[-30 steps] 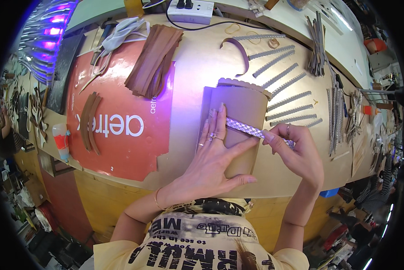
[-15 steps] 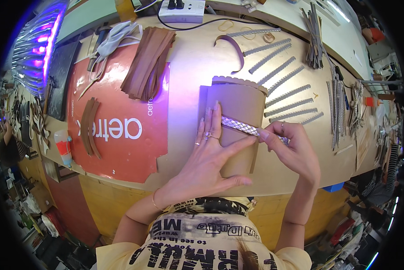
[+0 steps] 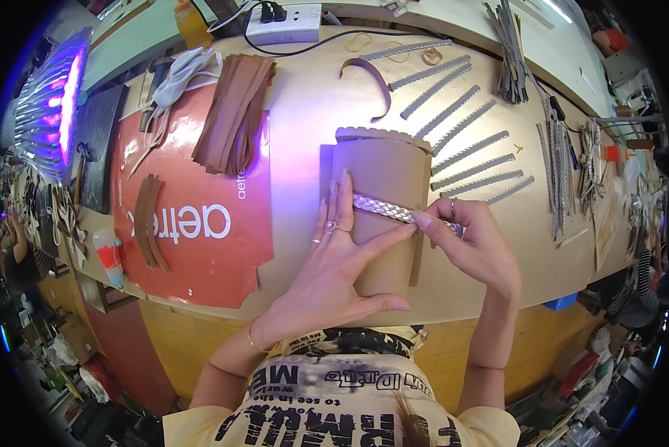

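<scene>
Left hand (image 3: 334,255) palm-down, splayed wide; right hand (image 3: 470,244) curled in pinch grip.

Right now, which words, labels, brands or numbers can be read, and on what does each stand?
I do not copy wording, only its place:
Red sheet: large white lettering; smaller print near its right edge.
Cream shirt: dark print, large and small.
Power strip: any marking too small to read.
</scene>
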Demonstrator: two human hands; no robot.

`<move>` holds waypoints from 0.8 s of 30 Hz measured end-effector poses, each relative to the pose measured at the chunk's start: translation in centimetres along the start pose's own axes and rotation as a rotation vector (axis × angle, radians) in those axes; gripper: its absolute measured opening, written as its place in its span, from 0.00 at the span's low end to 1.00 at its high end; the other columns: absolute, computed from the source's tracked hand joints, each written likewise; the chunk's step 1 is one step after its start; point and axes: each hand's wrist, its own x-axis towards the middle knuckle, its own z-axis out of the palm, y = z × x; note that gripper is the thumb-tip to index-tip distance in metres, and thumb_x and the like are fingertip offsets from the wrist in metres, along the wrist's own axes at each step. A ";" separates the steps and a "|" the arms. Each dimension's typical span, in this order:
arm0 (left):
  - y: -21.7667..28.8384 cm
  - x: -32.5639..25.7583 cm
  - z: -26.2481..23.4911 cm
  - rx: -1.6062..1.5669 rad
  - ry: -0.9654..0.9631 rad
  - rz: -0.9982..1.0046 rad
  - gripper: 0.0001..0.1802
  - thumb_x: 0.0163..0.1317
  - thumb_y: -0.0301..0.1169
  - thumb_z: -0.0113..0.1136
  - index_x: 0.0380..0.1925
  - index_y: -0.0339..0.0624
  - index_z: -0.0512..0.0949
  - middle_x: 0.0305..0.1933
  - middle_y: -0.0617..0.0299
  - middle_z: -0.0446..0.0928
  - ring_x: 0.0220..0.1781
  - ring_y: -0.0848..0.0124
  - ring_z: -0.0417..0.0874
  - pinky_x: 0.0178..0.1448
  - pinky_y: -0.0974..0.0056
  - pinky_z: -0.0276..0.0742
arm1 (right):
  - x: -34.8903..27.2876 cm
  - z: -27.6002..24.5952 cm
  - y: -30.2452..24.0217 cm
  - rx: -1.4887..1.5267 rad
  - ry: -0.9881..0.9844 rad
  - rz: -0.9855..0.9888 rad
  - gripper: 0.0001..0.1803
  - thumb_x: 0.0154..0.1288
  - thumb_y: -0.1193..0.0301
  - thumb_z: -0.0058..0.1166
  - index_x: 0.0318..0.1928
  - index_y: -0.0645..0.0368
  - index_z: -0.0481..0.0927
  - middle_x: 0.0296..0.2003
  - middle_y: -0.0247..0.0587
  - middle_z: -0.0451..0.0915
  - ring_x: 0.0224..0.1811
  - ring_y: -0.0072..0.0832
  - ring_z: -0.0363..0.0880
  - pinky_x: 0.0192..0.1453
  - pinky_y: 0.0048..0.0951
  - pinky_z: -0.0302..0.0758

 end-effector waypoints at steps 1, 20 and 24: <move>0.0 -0.1 0.0 -0.003 -0.001 -0.005 0.46 0.48 0.62 0.71 0.68 0.61 0.71 0.73 0.17 0.24 0.76 0.23 0.30 0.77 0.35 0.37 | 0.0 0.1 0.1 0.007 0.005 -0.019 0.19 0.69 0.59 0.58 0.33 0.66 0.84 0.13 0.41 0.70 0.14 0.21 0.60 0.20 0.30 0.59; -0.2 0.1 0.8 0.065 0.017 -0.013 0.60 0.42 0.71 0.68 0.74 0.58 0.60 0.75 0.21 0.24 0.77 0.26 0.28 0.76 0.32 0.36 | 0.0 1.4 3.9 0.379 0.056 -0.060 0.17 0.65 0.61 0.64 0.30 0.65 0.83 0.20 0.29 0.77 0.22 0.14 0.68 0.28 0.23 0.67; 0.0 0.1 0.8 0.084 0.021 -0.033 0.60 0.41 0.71 0.68 0.74 0.58 0.60 0.75 0.21 0.24 0.77 0.26 0.30 0.76 0.34 0.37 | -1.3 1.0 4.4 0.557 0.080 0.090 0.16 0.66 0.63 0.64 0.30 0.66 0.82 0.25 0.29 0.79 0.29 0.14 0.71 0.39 0.21 0.70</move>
